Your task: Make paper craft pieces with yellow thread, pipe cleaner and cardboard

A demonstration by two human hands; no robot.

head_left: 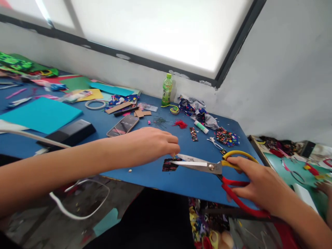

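Observation:
My right hand [255,180] grips a pair of scissors [211,167] by its handles, one yellow and one red. The blades are parted and point left. Between and under the blade tips is a small dark patterned fabric piece [169,165]. Just above it, my left hand [155,141] has its fingers pinched together at the fabric's upper edge. The fingertips are partly hidden by the hand itself. On the blue table beyond lie a narrow flowered fabric strip [193,134], a glue stick [201,127] and a tuft of red threads [180,124].
A phone [123,125], a black box-like device [75,133] and blue paper [43,114] lie to the left. A green-capped bottle [167,90] stands by the wall. Crumpled fabric [198,110] is at the back right. Another person's hand [324,186] shows at the right edge.

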